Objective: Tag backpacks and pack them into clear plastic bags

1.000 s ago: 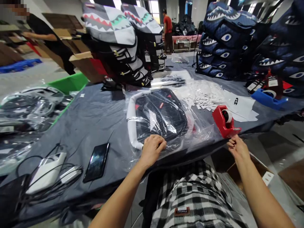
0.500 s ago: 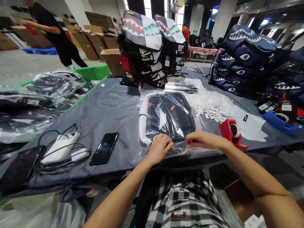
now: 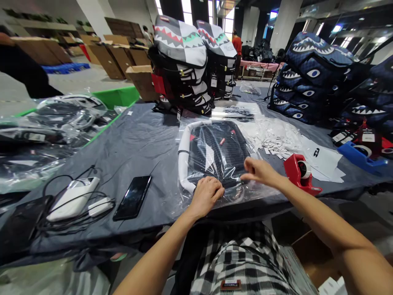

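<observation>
A black ribbed backpack lies flat inside a clear plastic bag on the grey-covered table. A white wrapped strip runs round its left side, under the plastic. Near the bag's front edge, my left hand is closed with fingers curled on the gathered plastic. My right hand is just over the backpack's front right corner, its fingers bent and its thumb apart from them. Nothing shows between them.
A red tape dispenser stands right of my right hand, near white tags and paper sheets. A blue dispenser is farther right. Stacked backpacks rise behind. At left lie a phone, a white power bank and cables.
My right hand has risen slightly away from the bag's front edge, and its thumb has parted from the fingers. My left hand stays on the plastic. A person at far left has moved mostly out of view.
</observation>
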`<control>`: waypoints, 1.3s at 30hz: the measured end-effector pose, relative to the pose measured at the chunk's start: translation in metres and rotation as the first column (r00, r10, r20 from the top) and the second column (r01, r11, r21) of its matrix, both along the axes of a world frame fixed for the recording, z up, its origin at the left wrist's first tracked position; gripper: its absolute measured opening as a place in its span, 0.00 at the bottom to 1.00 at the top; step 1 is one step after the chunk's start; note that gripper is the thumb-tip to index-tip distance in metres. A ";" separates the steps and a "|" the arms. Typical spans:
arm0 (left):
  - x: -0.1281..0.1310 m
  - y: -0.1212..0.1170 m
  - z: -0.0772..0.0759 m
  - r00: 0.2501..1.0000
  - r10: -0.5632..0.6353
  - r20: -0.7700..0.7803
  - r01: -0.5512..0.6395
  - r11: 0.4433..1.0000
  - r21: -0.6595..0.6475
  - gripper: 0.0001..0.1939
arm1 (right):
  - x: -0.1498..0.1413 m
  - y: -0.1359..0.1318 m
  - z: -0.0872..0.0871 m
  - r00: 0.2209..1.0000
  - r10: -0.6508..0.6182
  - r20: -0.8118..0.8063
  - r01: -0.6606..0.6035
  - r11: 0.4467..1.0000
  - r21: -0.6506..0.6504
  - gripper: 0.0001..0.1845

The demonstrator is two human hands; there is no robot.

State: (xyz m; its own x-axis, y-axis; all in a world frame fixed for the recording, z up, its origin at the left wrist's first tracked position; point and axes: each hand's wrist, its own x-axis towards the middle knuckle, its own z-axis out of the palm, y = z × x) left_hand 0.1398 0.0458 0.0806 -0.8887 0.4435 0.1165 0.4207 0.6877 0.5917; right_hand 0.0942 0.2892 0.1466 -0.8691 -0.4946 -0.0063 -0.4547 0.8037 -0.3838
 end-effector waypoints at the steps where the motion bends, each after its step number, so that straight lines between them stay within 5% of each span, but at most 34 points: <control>1: -0.001 0.000 -0.001 1.000 -0.002 -0.005 0.002 1.000 0.008 0.14 | 0.006 -0.003 -0.003 0.998 0.060 0.007 -0.061 0.998 0.026 0.19; 6: 0.001 -0.008 -0.002 0.999 -0.032 -0.010 0.033 0.993 0.111 0.12 | 0.013 -0.027 -0.015 0.989 0.135 0.061 -0.147 0.944 0.296 0.22; 12: 0.022 -0.062 -0.004 0.980 0.116 -0.162 -0.103 0.991 0.086 0.06 | 0.001 -0.026 -0.019 0.991 0.117 0.066 -0.133 0.933 0.335 0.21; 17: 0.020 -0.083 -0.008 0.971 0.210 -0.113 -0.204 0.977 0.060 0.08 | 0.005 -0.023 -0.027 0.996 0.089 0.014 -0.089 0.971 0.222 0.21; 21: 0.012 -0.077 -0.009 0.968 0.232 -0.100 -0.226 0.972 0.065 0.08 | 0.042 0.002 -0.033 0.988 0.123 -0.089 -0.138 0.973 -0.186 0.17; 24: 0.008 -0.077 -0.009 0.972 0.217 -0.091 -0.212 0.976 0.055 0.09 | 0.079 0.054 -0.038 0.952 -0.201 -0.231 0.081 0.893 -0.443 0.19; 26: 0.006 -0.079 -0.008 0.977 0.192 -0.091 -0.189 0.981 0.043 0.10 | 0.095 0.102 -0.039 0.777 -0.555 -0.298 0.361 0.779 -0.513 0.21; 29: 0.003 -0.084 -0.007 0.984 0.136 -0.110 -0.132 0.990 0.050 0.16 | 0.106 0.167 -0.037 0.355 -0.893 -0.278 0.702 0.451 -0.551 0.23; 31: 0.000 -0.089 -0.009 0.988 0.098 -0.117 -0.091 0.994 0.066 0.20 | 0.110 0.195 -0.038 0.230 -0.957 -0.178 0.801 0.290 -0.524 0.23; 34: -0.009 -0.097 -0.018 0.990 0.076 -0.116 -0.068 0.995 0.075 0.24 | 0.108 0.210 -0.047 0.289 -0.957 0.001 0.858 0.258 -0.444 0.23; 39: -0.013 -0.101 -0.019 0.993 0.103 -0.063 -0.097 0.992 0.087 0.28 | 0.095 0.199 -0.062 0.314 -0.944 0.105 0.863 0.237 -0.447 0.30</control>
